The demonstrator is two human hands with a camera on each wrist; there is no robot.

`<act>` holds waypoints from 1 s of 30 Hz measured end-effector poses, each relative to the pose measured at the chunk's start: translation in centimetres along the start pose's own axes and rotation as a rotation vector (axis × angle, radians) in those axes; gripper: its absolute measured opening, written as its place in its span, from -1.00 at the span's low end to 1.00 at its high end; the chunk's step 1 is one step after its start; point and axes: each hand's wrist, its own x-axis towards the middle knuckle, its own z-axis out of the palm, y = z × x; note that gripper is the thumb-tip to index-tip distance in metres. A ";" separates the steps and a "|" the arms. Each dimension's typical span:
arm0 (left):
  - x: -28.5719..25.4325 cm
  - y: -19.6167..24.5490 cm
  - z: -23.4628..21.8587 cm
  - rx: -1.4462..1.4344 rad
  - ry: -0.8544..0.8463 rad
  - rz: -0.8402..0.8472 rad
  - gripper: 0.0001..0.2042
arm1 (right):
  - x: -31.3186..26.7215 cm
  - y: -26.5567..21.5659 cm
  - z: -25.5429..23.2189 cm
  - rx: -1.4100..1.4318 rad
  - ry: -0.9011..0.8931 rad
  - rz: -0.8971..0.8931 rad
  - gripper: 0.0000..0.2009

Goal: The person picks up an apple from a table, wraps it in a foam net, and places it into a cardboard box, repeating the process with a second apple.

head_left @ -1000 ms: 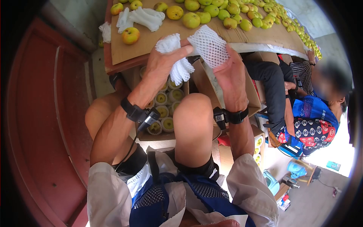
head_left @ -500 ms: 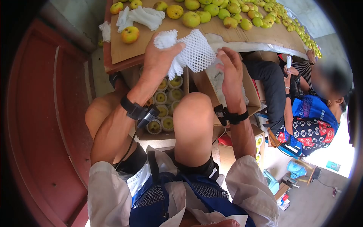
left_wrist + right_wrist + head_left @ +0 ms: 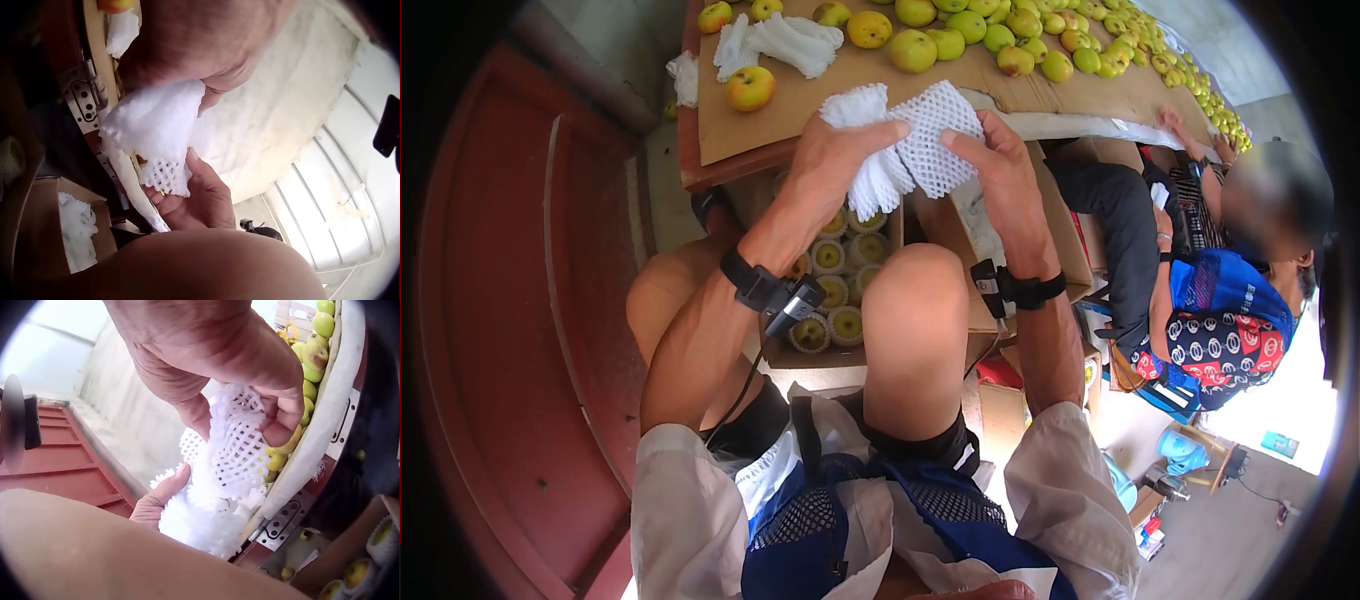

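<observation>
White foam fruit nets (image 3: 872,185) are bunched in my left hand (image 3: 825,165), which grips them with the thumb across the front. My right hand (image 3: 1010,185) pinches the edge of one flattened foam net (image 3: 940,138) between thumb and fingers. In the right wrist view that mesh net (image 3: 240,453) spans the right thumb and fingertips, and the left thumb (image 3: 172,486) presses the bunch beneath. The two hands are close together in front of the table edge. In the left wrist view the bunched foam (image 3: 159,115) partly covers the left fingers.
Many green-yellow apples (image 3: 912,50) lie on the cardboard-topped table (image 3: 800,125). One red-yellow apple (image 3: 750,89) and loose foam nets (image 3: 795,45) are nearby. Under the table, an open box holds netted apples (image 3: 828,257). Another person (image 3: 1230,270) sits at the right.
My right hand was off the flattened net half a second ago and now pinches its edge. The left hand keeps its grip on the bunch. The other person's arm has reached toward the table.
</observation>
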 end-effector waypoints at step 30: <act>0.1 0.1 -0.1 -0.137 0.022 -0.122 -0.75 | -0.7 1.0 2.0 -0.248 0.073 -0.170 -0.65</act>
